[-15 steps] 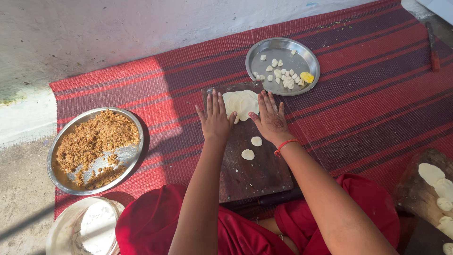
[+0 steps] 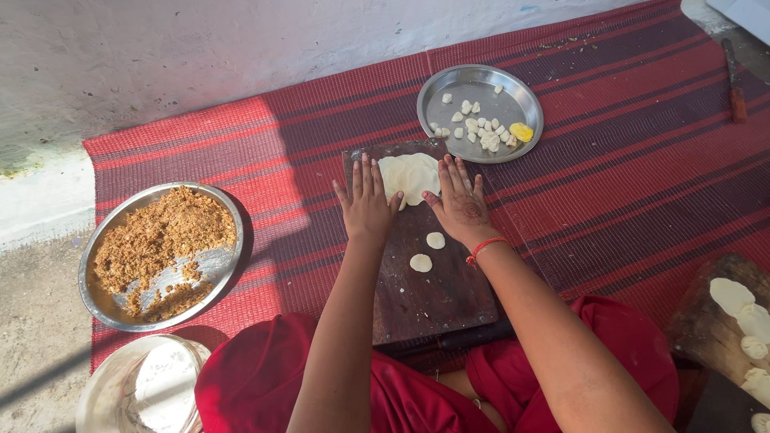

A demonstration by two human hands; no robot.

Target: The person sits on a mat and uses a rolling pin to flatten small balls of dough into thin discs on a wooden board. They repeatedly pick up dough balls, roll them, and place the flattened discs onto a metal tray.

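Nearest the wearer, red cloth (image 2: 265,377) covered the lap, with a pale steel bowl (image 2: 140,389) at the lower left and a second wooden board (image 2: 710,329) carrying dough rounds at the lower right. Both forearms reached forward over a dark wooden board (image 2: 449,301) lying on the red striped mat (image 2: 642,160). Two small flattened dough discs (image 2: 427,251) lay on the board between the wrists.

Farther on, the left hand (image 2: 367,207) and right hand (image 2: 464,207) rested flat, fingers spread and palms down, one at each side of a thin rolled dough sheet (image 2: 409,176) at the far end of the board. The fingertips touched its edges; neither hand pinched or gripped anything. A red thread circled the right wrist.

The sheet looked light, soft and limp, likely to stretch or tear if pulled from one corner, so lifting it by two opposite edges with flat fingers seemed safest.

To the left sat a steel plate of brown crumbly filling (image 2: 160,248). Beyond the board stood a steel plate of small dough pieces (image 2: 480,112), then the pale wall (image 2: 160,56).
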